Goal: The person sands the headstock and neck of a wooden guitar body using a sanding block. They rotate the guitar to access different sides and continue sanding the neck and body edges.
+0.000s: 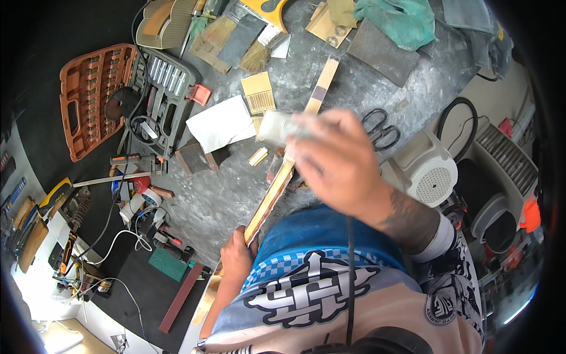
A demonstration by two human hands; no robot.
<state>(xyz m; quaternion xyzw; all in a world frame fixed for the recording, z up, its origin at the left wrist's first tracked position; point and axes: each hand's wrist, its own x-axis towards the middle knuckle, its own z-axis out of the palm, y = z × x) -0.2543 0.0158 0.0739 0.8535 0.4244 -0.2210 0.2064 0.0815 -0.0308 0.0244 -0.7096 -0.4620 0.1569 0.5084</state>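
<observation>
A long narrow wooden strip (268,203) runs slantwise from near my body toward the far side of the grey worktable (224,183). Its near end is gripped by my left hand (236,258), fingers wrapped round it. Over the middle of the strip is my right hand (339,162), smeared by motion. Its fingers close on a pale, soft-looking whitish piece (276,127), perhaps cloth or paper; the blur hides its exact kind. Past it, the strip's far end shows a dark band. A pair of black-handled scissors (383,128) lies just right of my right hand.
An orange-lidded tool case (97,100) with sockets lies open at the left. White paper (220,124), a tan card (258,93), brushes (254,57) and a green cloth (398,22) lie across the table. Cables and tools crowd the left; a white fan-like appliance (433,177) stands right.
</observation>
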